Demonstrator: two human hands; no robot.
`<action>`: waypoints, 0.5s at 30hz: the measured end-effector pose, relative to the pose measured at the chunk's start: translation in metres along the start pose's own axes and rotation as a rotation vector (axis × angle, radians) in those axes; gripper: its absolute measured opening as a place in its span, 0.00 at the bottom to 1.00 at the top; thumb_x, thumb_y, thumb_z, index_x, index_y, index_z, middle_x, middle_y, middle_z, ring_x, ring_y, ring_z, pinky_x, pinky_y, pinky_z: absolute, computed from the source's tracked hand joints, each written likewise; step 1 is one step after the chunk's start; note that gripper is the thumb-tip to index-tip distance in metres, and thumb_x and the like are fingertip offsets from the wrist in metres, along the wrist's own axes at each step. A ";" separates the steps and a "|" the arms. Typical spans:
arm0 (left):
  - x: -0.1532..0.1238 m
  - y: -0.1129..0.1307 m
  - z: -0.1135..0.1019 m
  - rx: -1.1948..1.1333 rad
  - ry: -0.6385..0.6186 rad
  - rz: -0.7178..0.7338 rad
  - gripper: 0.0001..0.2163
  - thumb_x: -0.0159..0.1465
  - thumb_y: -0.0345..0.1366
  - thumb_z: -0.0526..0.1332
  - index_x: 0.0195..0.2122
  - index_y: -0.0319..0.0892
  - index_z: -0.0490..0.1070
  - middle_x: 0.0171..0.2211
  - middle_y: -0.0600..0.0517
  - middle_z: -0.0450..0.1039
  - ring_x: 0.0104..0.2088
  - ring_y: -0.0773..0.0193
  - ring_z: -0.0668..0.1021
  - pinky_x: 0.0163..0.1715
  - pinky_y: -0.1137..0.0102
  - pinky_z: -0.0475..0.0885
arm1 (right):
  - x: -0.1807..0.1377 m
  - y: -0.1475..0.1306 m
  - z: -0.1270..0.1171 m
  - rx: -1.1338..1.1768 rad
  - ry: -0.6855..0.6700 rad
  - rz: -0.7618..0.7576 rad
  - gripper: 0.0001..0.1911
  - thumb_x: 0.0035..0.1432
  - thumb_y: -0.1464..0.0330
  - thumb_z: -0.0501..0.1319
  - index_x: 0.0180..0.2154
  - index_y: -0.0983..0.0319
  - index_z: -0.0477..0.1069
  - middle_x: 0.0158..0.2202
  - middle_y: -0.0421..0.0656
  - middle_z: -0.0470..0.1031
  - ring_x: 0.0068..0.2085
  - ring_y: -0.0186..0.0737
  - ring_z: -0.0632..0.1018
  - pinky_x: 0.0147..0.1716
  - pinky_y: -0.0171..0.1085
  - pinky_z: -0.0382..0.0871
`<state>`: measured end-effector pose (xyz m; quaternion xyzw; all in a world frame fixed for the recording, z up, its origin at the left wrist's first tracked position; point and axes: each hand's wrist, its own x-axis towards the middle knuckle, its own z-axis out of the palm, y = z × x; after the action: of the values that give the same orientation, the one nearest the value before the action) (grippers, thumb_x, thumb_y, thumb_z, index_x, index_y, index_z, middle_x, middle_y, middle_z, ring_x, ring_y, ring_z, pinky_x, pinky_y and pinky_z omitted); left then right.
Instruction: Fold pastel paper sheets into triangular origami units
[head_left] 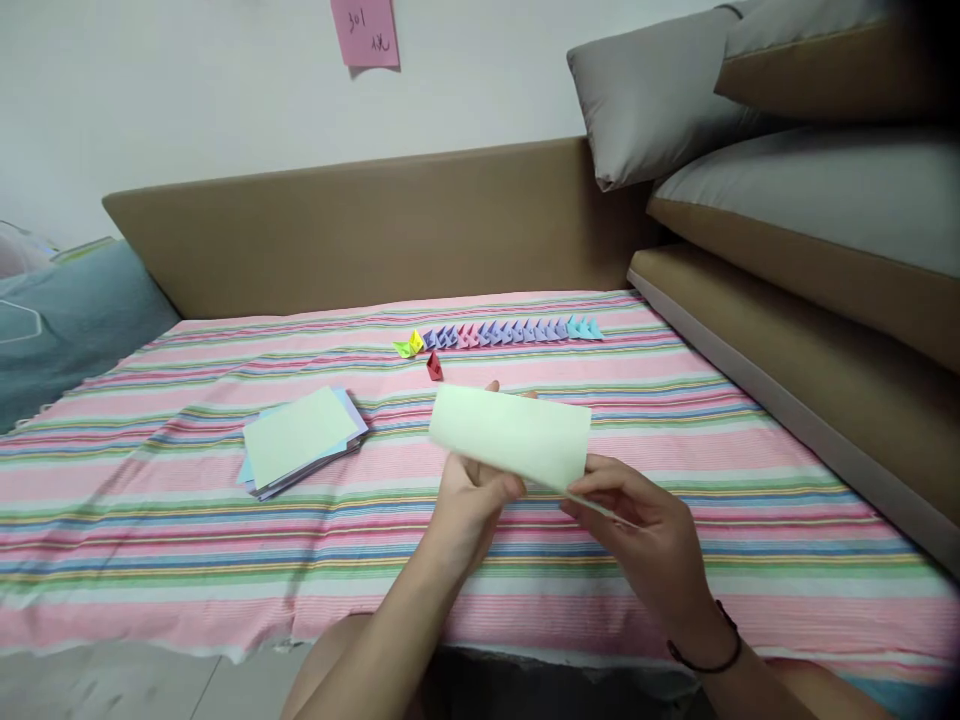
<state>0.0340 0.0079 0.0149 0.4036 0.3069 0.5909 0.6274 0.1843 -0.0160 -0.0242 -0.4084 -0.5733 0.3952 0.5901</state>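
Observation:
I hold a pale green sheet of paper (510, 432), folded into a long rectangle, in the air above a striped cloth (150, 540). My left hand (469, 500) pinches its lower left edge, thumb on the front and fingers behind. At the lower right corner my right hand (645, 540) pinches the sheet between thumb and fingertips. A dark band sits on my right wrist. A stack of coloured paper (300, 440), pale green on top, lies on the cloth to the left of my hands.
A row of small folded paper boats (510, 332), yellow, purple, pink and blue, lines the far side of the cloth, with one red boat (433, 366) in front. Brown cushions (810, 250) and a grey pillow (652, 100) are stacked at right. A pink note (365, 32) hangs on the wall.

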 end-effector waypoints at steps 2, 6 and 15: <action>0.000 0.000 0.004 -0.054 0.026 -0.012 0.31 0.49 0.43 0.69 0.54 0.44 0.65 0.51 0.43 0.72 0.49 0.52 0.74 0.44 0.64 0.71 | -0.001 -0.001 0.004 -0.099 -0.013 0.035 0.10 0.49 0.67 0.67 0.37 0.57 0.74 0.44 0.45 0.74 0.45 0.46 0.75 0.42 0.40 0.73; 0.003 -0.002 -0.001 -0.029 0.030 -0.059 0.18 0.56 0.37 0.63 0.48 0.39 0.70 0.46 0.44 0.74 0.45 0.55 0.75 0.40 0.67 0.71 | 0.002 -0.003 0.004 -0.034 -0.090 0.083 0.18 0.51 0.66 0.65 0.46 0.55 0.71 0.55 0.46 0.66 0.52 0.48 0.71 0.45 0.40 0.72; 0.002 -0.014 -0.004 0.117 0.083 -0.130 0.14 0.52 0.35 0.67 0.39 0.39 0.69 0.33 0.51 0.74 0.33 0.64 0.75 0.33 0.71 0.70 | 0.001 -0.001 0.005 0.094 0.038 0.312 0.12 0.50 0.62 0.66 0.29 0.59 0.65 0.26 0.38 0.69 0.27 0.34 0.71 0.22 0.30 0.68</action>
<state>0.0376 0.0113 0.0011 0.3939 0.3921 0.5464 0.6265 0.1791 -0.0151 -0.0232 -0.4720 -0.4727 0.5005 0.5507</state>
